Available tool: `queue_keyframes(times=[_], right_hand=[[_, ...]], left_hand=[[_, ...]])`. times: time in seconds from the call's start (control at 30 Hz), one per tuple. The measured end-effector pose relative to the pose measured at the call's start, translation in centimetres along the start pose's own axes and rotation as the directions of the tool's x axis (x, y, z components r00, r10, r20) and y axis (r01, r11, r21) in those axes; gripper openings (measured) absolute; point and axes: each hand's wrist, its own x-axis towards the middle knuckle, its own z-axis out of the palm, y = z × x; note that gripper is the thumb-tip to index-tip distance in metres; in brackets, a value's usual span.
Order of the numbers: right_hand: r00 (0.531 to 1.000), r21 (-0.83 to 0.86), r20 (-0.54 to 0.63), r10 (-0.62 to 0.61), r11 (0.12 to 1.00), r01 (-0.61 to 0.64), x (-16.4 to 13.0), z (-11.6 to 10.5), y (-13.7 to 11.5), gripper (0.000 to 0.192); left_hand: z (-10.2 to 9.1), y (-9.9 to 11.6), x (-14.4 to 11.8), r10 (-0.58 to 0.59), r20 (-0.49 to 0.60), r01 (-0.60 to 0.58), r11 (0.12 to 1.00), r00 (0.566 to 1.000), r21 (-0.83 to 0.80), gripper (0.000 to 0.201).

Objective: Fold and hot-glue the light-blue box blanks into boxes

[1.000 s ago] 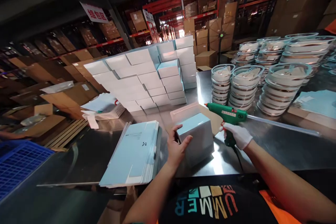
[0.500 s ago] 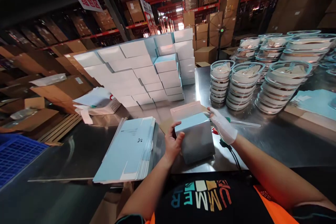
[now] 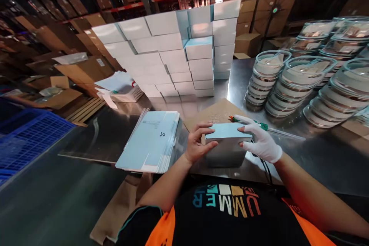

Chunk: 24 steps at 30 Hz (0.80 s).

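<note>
A small carton with a pale blue top (image 3: 227, 131) and a grey front stands near the table's front edge, its lid flap folded down. My bare left hand (image 3: 199, 143) grips its left side, fingers on the top edge and thumb at the front. On the right side is my right hand (image 3: 261, 140) in a white glove with bare fingertips, its fingers and thumb closed on the top corner. Behind the carton lies a brown cardboard sheet (image 3: 215, 111). A green-handled tool (image 3: 263, 125) and an orange-tipped item (image 3: 231, 118) lie near the right hand.
Flat blue cartons (image 3: 150, 138) are stacked on the left. A wall of white boxes (image 3: 173, 59) stands at the back. Round lidded glass containers (image 3: 300, 84) are piled on the right. A white basket (image 3: 129, 95) with papers sits back left; a blue crate (image 3: 31, 142) is beyond.
The carton's raised flap is now down flat on top. My right hand has come from behind the carton to its right top corner. The view has shifted left and down.
</note>
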Motion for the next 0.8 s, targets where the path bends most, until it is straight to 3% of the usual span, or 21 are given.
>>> queue_keyframes(times=[0.1,0.2,0.3,0.37,0.4,0.47,0.53,0.6,0.67,0.73,0.8], right_hand=[[0.993,-0.024,0.094,-0.070,0.997,0.072,-0.1,0.3,-0.8,0.023],[0.990,-0.020,0.137,-0.034,0.999,0.037,0.4,0.4,-2.0,0.024],[0.990,-0.024,0.138,0.035,0.999,-0.032,0.7,0.2,-2.8,0.021],[0.990,-0.036,0.118,0.073,0.997,-0.069,0.2,0.3,-2.6,0.021],[0.991,-0.041,0.086,0.100,0.994,-0.096,-0.2,0.5,-2.3,0.025],[0.982,-0.056,0.008,0.191,0.980,-0.190,-1.2,1.2,-1.0,0.051],[0.954,-0.063,-0.014,0.299,0.952,-0.299,-2.0,2.0,0.6,0.076],[0.923,-0.043,0.030,0.384,0.923,-0.383,-2.1,2.6,1.8,0.078],[0.900,0.035,0.017,0.435,0.900,-0.435,-0.7,2.7,2.1,0.071],[0.861,0.153,-0.067,0.504,0.858,-0.491,2.7,2.0,1.7,0.071],[0.807,0.249,-0.191,0.559,0.823,-0.511,8.3,0.8,1.1,0.069]], left_hand=[[-1.4,0.8,1.5,0.140,0.221,-0.148,0.989,0.965,0.023,0.027],[-2.2,1.8,2.5,0.083,0.365,-0.096,0.995,0.927,0.017,0.026],[-2.3,2.5,2.7,-0.050,0.421,0.018,0.997,0.906,0.078,0.031],[-2.1,2.7,2.6,-0.066,0.434,0.025,0.995,0.899,0.100,0.032],[-2.0,2.7,2.5,-0.062,0.441,0.019,0.995,0.896,0.102,0.031],[-2.1,2.7,2.4,-0.056,0.444,0.010,0.994,0.894,0.106,0.032],[-2.7,2.5,2.3,-0.091,0.396,0.035,0.988,0.914,0.148,0.045],[-4.3,2.1,2.2,-0.176,0.295,0.100,0.962,0.939,0.254,0.067],[-7.2,1.6,2.3,-0.274,0.175,0.181,0.891,0.946,0.416,0.080],[-11.2,1.1,2.3,-0.374,0.049,0.268,0.745,0.926,0.610,0.082],[-15.7,0.7,2.1,-0.489,-0.099,0.369,0.495,0.867,0.787,0.082]])
